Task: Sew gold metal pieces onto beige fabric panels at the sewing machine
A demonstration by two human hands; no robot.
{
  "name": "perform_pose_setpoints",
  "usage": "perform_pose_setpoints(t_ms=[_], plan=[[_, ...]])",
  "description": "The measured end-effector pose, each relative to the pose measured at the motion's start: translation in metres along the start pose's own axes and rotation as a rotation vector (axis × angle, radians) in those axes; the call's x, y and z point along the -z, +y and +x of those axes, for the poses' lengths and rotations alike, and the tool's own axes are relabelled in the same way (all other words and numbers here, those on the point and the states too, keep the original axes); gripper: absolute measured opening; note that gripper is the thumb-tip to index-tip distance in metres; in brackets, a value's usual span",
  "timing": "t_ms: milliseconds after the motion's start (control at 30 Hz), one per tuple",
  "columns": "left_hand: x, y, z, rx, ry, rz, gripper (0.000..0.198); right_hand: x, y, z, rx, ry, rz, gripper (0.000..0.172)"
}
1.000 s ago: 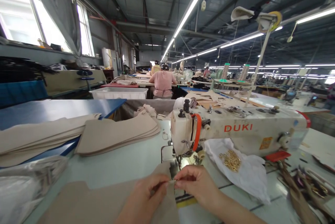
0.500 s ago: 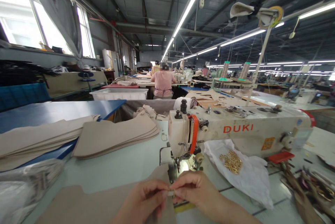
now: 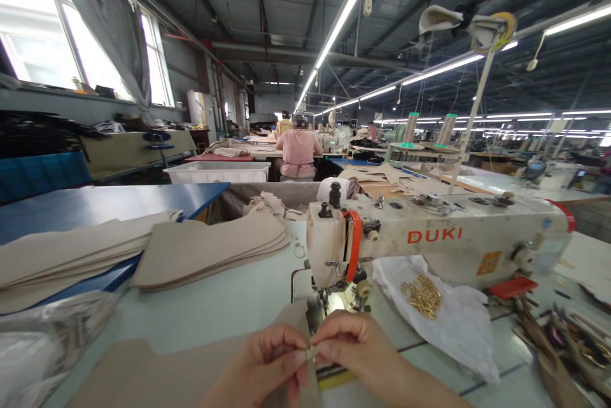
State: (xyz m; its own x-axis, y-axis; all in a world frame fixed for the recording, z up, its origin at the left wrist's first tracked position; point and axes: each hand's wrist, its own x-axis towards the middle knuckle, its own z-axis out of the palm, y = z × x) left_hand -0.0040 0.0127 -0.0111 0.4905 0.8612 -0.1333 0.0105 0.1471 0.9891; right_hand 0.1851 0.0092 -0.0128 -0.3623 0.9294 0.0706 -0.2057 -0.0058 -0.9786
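and here at the near edge, the left hand (image 3: 262, 363) has thumb and forefinger closed in a tight pinch on the left end of a small pale strip (image 3: 311, 353). opposite it, the right hand (image 3: 363, 347) pinches the right end, and the two sets of fingertips almost meet! the strip sits between them, just on the near side of the machine's lit needle area; much of it is hidden by the fingers. below and left, a taupe panel (image 3: 176, 366) lies flat on the pale tabletop (image 3: 191, 312), running under the left hand.

over on the far side of the hands stands the white sewing machine (image 3: 429, 230), orange lettering on its arm. to the right of the needle, a white cloth (image 3: 465, 325) carries a heap of gold-coloured metal pieces (image 3: 422, 295). further right, a jumble of brown straps (image 3: 548, 357). out left, a fanned stack of taupe pieces (image 3: 210, 246), with a clear plastic bag (image 3: 52, 338) nearer. and at the far end, a co-worker in pink (image 3: 298, 150) sits, back turned, beside a white bin (image 3: 217, 171).
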Motion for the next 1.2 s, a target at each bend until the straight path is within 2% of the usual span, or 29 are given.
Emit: perform_pose_setpoints(t_ms=[100,233,333,467,667,800,900,1033,1200], plan=[[-0.003,-0.004,0.003,-0.056,0.035,-0.021,0.049,-0.002,0.008,0.002,0.045,0.019,-0.055,0.033],[-0.007,-0.004,0.003,-0.080,0.069,0.019,0.047,-0.008,0.014,0.005,0.004,0.030,-0.018,0.037],[-0.008,0.004,-0.001,-0.042,0.072,-0.029,0.050,-0.009,0.011,0.007,-0.055,0.026,0.043,0.039],[-0.008,0.013,-0.003,0.036,0.145,-0.188,0.051,-0.009,0.006,0.007,-0.088,0.085,0.143,0.039],[-0.005,-0.002,0.012,0.100,0.097,-0.136,0.054,-0.010,0.012,0.007,-0.087,0.072,0.114,0.040],[-0.001,-0.002,0.007,0.104,0.064,-0.120,0.039,-0.012,0.011,0.002,-0.113,0.051,0.078,0.041],[-0.004,0.007,-0.002,0.102,0.046,-0.099,0.026,-0.012,0.006,-0.001,-0.133,0.030,0.066,0.041],[-0.011,0.019,-0.007,0.113,0.074,-0.033,0.018,-0.011,0.004,-0.002,-0.145,-0.002,0.051,0.040],[-0.012,0.017,-0.008,0.022,0.041,0.138,0.007,-0.015,0.002,-0.006,-0.109,-0.056,0.009,0.033]])
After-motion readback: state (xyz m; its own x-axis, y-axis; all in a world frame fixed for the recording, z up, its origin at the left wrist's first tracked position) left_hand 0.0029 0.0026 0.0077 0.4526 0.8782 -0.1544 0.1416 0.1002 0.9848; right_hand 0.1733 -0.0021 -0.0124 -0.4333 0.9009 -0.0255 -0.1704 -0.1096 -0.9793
